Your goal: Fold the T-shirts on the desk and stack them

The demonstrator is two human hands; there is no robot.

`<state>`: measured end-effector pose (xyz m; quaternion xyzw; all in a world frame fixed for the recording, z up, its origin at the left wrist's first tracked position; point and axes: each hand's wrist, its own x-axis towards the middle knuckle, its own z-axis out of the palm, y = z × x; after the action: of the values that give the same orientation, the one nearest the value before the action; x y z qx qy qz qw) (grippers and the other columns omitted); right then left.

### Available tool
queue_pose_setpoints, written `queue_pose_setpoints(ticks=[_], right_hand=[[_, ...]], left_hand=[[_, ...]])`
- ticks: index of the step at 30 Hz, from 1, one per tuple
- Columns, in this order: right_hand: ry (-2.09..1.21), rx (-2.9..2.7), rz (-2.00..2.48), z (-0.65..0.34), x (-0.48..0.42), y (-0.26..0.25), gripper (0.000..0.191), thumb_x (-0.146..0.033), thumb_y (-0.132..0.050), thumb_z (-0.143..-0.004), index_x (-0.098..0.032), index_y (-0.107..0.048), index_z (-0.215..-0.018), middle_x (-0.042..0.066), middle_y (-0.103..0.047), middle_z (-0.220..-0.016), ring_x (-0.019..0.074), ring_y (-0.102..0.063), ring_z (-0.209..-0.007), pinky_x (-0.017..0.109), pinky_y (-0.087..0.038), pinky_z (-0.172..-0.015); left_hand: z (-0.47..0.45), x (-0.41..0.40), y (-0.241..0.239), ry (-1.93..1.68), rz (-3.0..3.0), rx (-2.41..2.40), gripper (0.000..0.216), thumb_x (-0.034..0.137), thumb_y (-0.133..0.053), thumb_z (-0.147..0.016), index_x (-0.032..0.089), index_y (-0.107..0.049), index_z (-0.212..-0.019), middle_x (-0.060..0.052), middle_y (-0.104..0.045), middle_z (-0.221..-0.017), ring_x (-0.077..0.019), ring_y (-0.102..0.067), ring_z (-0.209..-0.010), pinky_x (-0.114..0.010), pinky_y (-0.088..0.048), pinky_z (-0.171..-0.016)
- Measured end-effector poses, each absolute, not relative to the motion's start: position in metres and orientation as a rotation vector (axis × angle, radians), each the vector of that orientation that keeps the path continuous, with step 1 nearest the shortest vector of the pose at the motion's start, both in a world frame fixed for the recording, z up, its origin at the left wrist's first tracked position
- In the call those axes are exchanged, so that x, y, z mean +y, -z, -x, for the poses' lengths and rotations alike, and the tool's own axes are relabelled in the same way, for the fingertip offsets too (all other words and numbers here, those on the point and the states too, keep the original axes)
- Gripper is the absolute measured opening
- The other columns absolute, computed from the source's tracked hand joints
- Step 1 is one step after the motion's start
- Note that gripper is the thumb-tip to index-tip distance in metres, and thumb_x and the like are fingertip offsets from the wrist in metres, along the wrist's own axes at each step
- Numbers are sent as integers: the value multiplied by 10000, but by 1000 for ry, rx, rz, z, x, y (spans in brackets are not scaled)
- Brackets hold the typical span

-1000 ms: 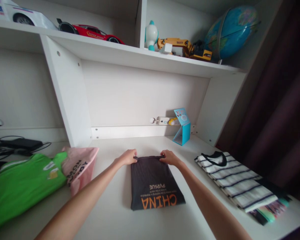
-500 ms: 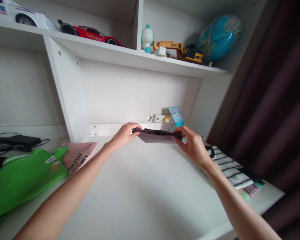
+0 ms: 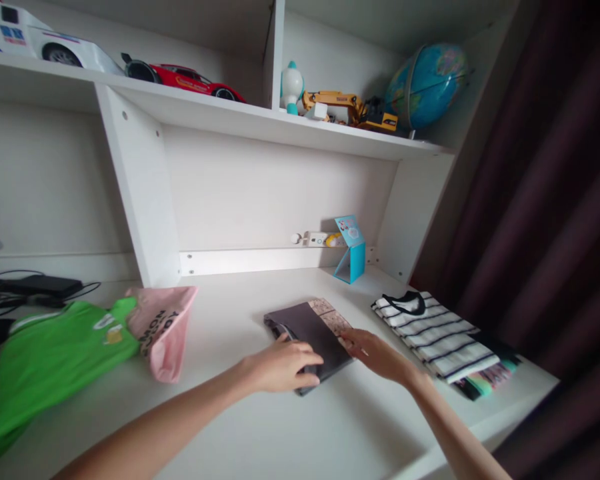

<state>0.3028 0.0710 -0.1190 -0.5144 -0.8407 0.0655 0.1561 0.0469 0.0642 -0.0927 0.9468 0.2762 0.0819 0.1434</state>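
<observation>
A folded dark grey garment [image 3: 300, 320] with a patterned pinkish-beige panel lies on the white desk in front of me. My left hand [image 3: 287, 363] rests on its near left part, fingers spread and laid over the cloth. At the right edge, by the patterned panel, my right hand [image 3: 367, 350] has its fingers closed together on the cloth; the thumb is mostly hidden. A folded black-and-white striped shirt [image 3: 440, 333] lies to the right of my right hand, on top of another dark, colourful piece of clothing [image 3: 497, 373].
To the left lie a green shirt [image 3: 70, 353] and a pink garment [image 3: 167, 320] with dark lettering, near a black adapter [image 3: 47, 285] and cables. A blue folded card stand [image 3: 351, 257] is at the back, beside a power strip [image 3: 316, 239]. Toys and a globe [image 3: 427, 87] sit on the shelf [image 3: 260, 113] above.
The folded garment has come down from mid-air, where both hands held its ends, onto the desk. My left hand has moved nearer and right, and now lies open on top; my right hand has lowered.
</observation>
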Motion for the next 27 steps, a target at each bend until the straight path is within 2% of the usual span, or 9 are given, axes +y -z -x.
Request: queue_pose_setpoints(ticks=[2, 5, 8, 10, 13, 16, 19, 23, 27], right_hand=[[-126, -2388, 1538, -294, 57, 128, 273, -158, -409, -851, -163, -626, -1018, 104, -638, -1008, 224, -576, -971, 329, -443, -844], [-80, -2386, 1592, -276, 22, 126, 281, -156, -390, -856, -149, -634, -994, 126, -626, -936, 230, -586, -900, 325, -453, -777], [-225, -2426, 1488, -269, 1, 113, 315, -230, -334, -900, -203, -630, -1006, 85, -622, -962, 183, -592, -875, 279, -460, -765], [-241, -2360, 1507, -273, 6, 111, 347, -269, -313, -911, -204, -601, -1092, 91, -597, -1092, 189, -561, -993, 295, -438, -856], [-159, -2225, 1729, -288, 34, 126, 456, -324, -311, -904, -135, -449, -1295, 139, -401, -1355, 252, -355, -1251, 401, -322, -1005], [-237, -2225, 1841, -300, 59, 151, 530, -378, -285, -907, -143, -315, -1381, 116, -276, -1433, 275, -218, -1322, 479, -268, -1026], [-282, -2249, 1834, -305, 67, 163, 522, -416, -278, -909, -206, -305, -1386, 71, -295, -1430, 256, -227, -1321, 478, -266, -1023], [-229, -2182, 1872, -312, 70, 155, 505, -400, -382, -877, -177, -397, -1330, 122, -421, -1346, 241, -373, -1243, 373, -324, -980], [-181, -2019, 1990, -315, 80, 152, 375, -348, -449, -841, -100, -582, -1090, 169, -616, -999, 255, -572, -960, 330, -399, -818]], left_hand=[[-48, 64, 98, -160, -2755, 838, 280, 391, -493, -850, 266, -606, -1073, -59, -577, -1150, -234, -533, -1057, -487, -244, -1013], [-31, 85, 104, -170, -2814, 1084, 231, 271, -507, -842, 264, -626, -1040, -96, -504, -1256, -300, -382, -1217, -607, -184, -988], [-6, 112, 112, -177, -2748, 1314, 332, 178, -467, -835, 260, -581, -1135, -124, -388, -1360, -311, -284, -1284, -569, -256, -980], [5, 124, 120, -215, -2651, 1356, 352, 212, -418, -862, 232, -547, -1189, -136, -379, -1363, -289, -291, -1287, -479, -314, -987], [6, 126, 130, -319, -2553, 1362, 443, 333, -358, -898, 233, -389, -1328, -135, -324, -1400, -278, -261, -1304, -439, -306, -1009], [-9, 121, 135, -363, -2531, 1346, 549, 464, -309, -897, 291, -189, -1404, -103, -163, -1471, -294, -151, -1338, -521, -256, -1012], [-26, 121, 135, -260, -2523, 1394, 564, 510, -315, -877, 267, -266, -1384, -96, -81, -1486, -343, -70, -1342, -625, -198, -979], [-40, 127, 133, -257, -2486, 1508, 540, 481, -332, -872, 191, -405, -1321, -162, -179, -1455, -372, -185, -1310, -565, -257, -984], [-48, 123, 133, -368, -2399, 1625, 628, 347, -439, -843, 69, -265, -1379, -241, -411, -1297, -324, -388, -1215, -418, -331, -983]])
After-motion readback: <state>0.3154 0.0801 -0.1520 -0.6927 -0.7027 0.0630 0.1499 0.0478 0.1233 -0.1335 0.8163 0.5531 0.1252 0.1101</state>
